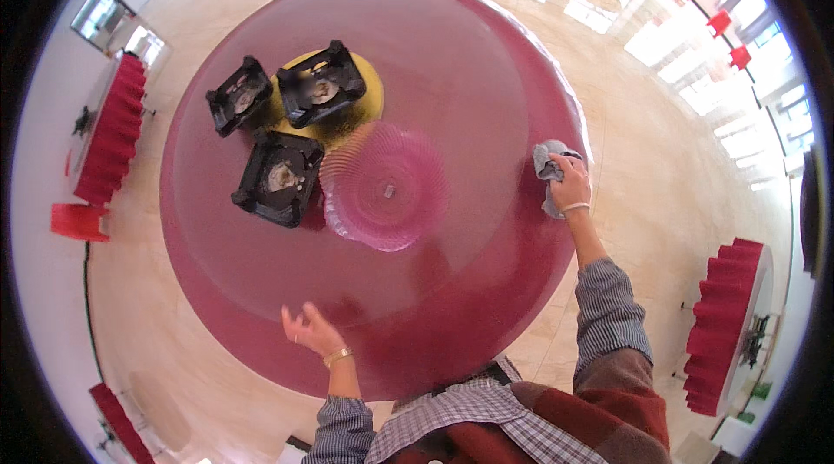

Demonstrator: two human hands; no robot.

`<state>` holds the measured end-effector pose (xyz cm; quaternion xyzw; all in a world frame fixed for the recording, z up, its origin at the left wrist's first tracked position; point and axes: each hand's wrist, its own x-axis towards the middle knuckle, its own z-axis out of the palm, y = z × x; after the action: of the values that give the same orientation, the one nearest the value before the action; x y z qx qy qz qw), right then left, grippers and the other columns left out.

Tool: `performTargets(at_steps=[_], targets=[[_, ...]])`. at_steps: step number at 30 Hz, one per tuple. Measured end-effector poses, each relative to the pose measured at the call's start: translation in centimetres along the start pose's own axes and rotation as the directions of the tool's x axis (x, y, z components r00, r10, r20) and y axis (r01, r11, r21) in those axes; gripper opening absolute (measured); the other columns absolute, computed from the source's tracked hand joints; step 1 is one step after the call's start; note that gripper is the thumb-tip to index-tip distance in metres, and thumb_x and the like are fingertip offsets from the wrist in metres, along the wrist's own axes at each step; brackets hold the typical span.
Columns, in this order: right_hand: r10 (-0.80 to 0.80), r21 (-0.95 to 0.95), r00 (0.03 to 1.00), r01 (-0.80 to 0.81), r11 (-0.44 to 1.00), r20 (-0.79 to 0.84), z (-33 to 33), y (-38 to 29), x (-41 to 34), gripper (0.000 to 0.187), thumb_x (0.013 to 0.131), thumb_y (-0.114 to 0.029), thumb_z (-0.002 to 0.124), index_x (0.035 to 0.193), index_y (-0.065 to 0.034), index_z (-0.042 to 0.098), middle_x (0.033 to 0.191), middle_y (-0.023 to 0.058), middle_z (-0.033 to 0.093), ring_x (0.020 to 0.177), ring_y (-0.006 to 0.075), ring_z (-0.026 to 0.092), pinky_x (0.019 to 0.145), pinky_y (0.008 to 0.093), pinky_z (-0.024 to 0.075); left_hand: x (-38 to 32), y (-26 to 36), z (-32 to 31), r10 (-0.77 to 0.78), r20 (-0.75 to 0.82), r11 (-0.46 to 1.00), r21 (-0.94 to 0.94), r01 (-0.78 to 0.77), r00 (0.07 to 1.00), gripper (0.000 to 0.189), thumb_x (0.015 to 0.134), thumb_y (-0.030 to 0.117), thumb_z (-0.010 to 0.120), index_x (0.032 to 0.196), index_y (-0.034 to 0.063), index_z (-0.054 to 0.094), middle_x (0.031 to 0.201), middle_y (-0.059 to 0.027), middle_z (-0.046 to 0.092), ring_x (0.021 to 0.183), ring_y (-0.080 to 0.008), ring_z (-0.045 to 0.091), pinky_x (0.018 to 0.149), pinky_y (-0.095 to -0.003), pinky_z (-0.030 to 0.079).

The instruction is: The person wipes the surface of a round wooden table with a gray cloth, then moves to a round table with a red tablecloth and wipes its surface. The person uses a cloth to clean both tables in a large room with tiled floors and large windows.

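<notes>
My right hand point(571, 185) grips a crumpled grey cloth point(548, 164) against the right edge of a large round table with a dark red top point(515, 307). A clear round turntable point(456, 53) covers much of the tabletop. My left hand point(313, 328) is over the near left part of the table, fingers apart, holding nothing. A scalloped, see-through pink glass dish point(417, 203) sits near the middle. Beyond it to the left, several black trays point(260, 206) with pale items inside stand on and around a round yellow plate point(373, 89).
Tables with red pleated skirts stand at the left point(114, 131) and right point(723, 327). A red chair point(79, 223) is at the left wall. Shiny beige floor tiles point(651, 158) surround the round table. More red chairs point(718, 23) stand near the windows.
</notes>
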<state>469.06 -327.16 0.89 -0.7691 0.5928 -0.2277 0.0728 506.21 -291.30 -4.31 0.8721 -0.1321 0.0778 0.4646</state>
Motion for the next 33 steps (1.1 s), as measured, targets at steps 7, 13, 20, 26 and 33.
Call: performTargets(at_steps=[7,13,20,26,33], targets=[[-0.570,0.148,0.804,0.551,0.821,0.167,6.1,-9.8,-5.4,0.057,0.065,-0.002,0.065,0.116,-0.0273,0.062,0.127,0.0057,0.053,0.108,0.0326,0.053,0.091,0.0431,0.0467,0.1,8.7,9.1,-0.294,0.819,0.676,-0.186,0.713,0.493,0.062,0.089,0.008,0.057,0.145,0.0055,0.030,0.122,-0.0124,0.055,0.093,-0.0197,0.062,0.068,-0.0320,0.055],[-0.515,0.166,0.826,0.488,0.857,0.229,7.7,-10.7,-5.8,0.060,0.060,0.000,0.070,0.114,-0.0253,0.063,0.130,0.0044,0.050,0.112,0.0332,0.049,0.096,0.0443,0.0432,0.4,4.9,3.7,-0.233,0.759,0.622,-0.363,0.693,0.607,0.052,0.085,0.000,0.053,0.136,0.0019,0.044,0.112,-0.0088,0.061,0.093,-0.0185,0.063,0.066,-0.0294,0.056],[-0.491,0.215,0.859,0.457,0.863,0.148,8.0,-10.8,-5.8,0.060,0.057,0.005,0.064,0.109,-0.0239,0.067,0.127,0.0035,0.053,0.110,0.0321,0.050,0.097,0.0438,0.0433,7.2,6.0,-6.6,-0.289,0.669,0.597,-0.433,0.675,0.684,0.031,0.082,0.000,0.052,0.112,0.0026,0.059,0.093,-0.0041,0.064,0.084,-0.0160,0.064,0.065,-0.0323,0.056],[-0.508,0.207,0.853,0.480,0.853,0.118,8.2,-10.0,-4.9,0.060,0.057,0.006,0.064,0.109,-0.0242,0.067,0.125,0.0035,0.055,0.108,0.0321,0.052,0.096,0.0430,0.0441,11.9,1.7,-5.8,-0.468,0.443,0.380,-0.681,0.627,0.765,0.012,0.081,0.004,0.051,0.093,0.0065,0.055,0.088,-0.0063,0.065,0.072,-0.0205,0.066,0.060,-0.0350,0.058],[-0.516,0.191,0.850,0.492,0.849,0.103,8.4,-9.3,-3.3,0.058,0.058,0.005,0.064,0.108,-0.0242,0.067,0.124,0.0045,0.055,0.108,0.0322,0.052,0.094,0.0434,0.0448,13.4,-2.8,-3.9,-0.618,0.262,0.388,-0.718,0.577,0.741,0.016,0.080,0.007,0.051,0.095,0.0050,0.056,0.086,-0.0073,0.066,0.072,-0.0222,0.067,0.064,-0.0369,0.060]])
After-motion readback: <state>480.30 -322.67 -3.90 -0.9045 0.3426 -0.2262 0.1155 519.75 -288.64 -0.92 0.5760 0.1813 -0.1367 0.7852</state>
